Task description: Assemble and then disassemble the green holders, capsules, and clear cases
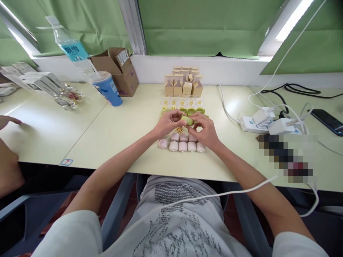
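Observation:
A small light-green rounded piece point(187, 120) is held between my left hand point(171, 120) and my right hand point(204, 129), the fingers of both pinched on it. Its exact kind is unclear. Right behind my fingers lies a row of similar green pieces point(199, 111), partly covered by my hands. Small yellow loops point(179, 130) lie just below my left fingertips. Nearer to me sit rows of pale pink rounded pieces point(182, 146). Farther back are clear plastic pieces with yellow round marks point(182, 102), and behind those stand several small tan boxes point(178, 88) with raised flaps.
To the left stand a blue cup point(108, 89), a tilted plastic bottle point(72, 50) and an open cardboard box point(125, 76). A power strip point(254, 125) with chargers, cables and a phone point(328, 121) occupy the right. Another person's hand point(9, 120) rests far left. A white cable point(214, 195) crosses before my body.

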The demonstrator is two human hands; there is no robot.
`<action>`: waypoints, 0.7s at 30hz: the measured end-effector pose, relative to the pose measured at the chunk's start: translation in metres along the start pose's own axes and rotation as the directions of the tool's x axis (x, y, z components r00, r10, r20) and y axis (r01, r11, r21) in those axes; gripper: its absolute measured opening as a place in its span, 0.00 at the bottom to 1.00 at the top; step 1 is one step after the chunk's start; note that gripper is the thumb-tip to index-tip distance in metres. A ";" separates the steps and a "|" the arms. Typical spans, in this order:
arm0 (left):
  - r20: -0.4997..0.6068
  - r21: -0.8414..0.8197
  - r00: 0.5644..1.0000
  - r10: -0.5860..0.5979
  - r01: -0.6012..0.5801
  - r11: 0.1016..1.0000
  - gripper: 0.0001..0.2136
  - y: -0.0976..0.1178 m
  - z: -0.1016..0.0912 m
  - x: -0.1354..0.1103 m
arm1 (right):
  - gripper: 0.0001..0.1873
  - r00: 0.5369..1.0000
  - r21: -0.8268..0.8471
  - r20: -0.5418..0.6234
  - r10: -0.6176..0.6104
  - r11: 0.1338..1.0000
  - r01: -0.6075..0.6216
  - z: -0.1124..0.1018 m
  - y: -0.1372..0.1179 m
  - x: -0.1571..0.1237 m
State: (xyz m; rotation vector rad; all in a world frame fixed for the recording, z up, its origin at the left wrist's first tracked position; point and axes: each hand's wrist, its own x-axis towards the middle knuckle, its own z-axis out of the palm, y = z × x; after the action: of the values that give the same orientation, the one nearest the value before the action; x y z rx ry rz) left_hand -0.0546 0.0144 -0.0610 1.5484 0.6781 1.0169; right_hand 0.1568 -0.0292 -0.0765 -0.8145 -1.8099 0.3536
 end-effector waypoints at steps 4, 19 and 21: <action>-0.031 -0.004 0.999 0.027 -0.028 1.000 0.36 -0.001 -0.001 0.001 | 0.03 0.998 0.001 -0.063 0.014 1.000 -0.014 0.002 0.000 -0.001; 0.105 0.163 0.994 0.022 -0.039 0.986 0.25 0.002 -0.005 0.000 | 0.12 0.996 -0.065 -0.074 0.050 0.996 -0.054 -0.002 0.008 0.000; 0.125 0.228 0.991 0.036 -0.064 0.972 0.22 0.002 -0.006 0.000 | 0.24 0.996 -0.039 -0.017 0.083 0.996 -0.083 -0.005 0.010 0.002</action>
State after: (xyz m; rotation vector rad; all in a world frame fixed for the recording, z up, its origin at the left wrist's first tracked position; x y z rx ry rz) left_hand -0.0602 0.0163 -0.0590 1.8225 0.6951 0.8968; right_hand 0.1652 -0.0213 -0.0794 -0.9194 -1.7767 0.3652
